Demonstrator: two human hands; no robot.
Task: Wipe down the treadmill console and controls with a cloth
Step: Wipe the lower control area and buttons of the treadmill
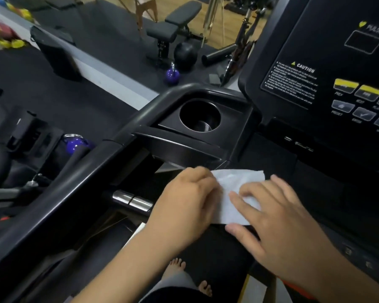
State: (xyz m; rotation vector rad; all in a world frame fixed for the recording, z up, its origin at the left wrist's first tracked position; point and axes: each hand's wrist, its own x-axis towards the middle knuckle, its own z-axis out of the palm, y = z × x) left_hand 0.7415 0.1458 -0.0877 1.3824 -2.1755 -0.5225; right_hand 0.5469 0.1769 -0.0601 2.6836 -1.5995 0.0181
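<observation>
A white cloth point(234, 189) lies on the black lower deck of the treadmill console point(278, 165), below the cup holder. My left hand point(184, 204) grips the cloth's left edge with curled fingers. My right hand point(274, 217) lies flat on the cloth's right part, fingers spread and straight. The upright display panel point(328, 68) carries a CAUTION label, yellow and grey buttons point(357, 99) and a PULSE window at the upper right.
A round cup holder point(200, 116) sits above my hands. The black side handrail point(79, 171) runs down to the left, with a chrome pulse grip point(132, 202) below it. Purple kettlebells point(172, 74), a bench and a black ball stand on the gym floor behind. My bare feet show below.
</observation>
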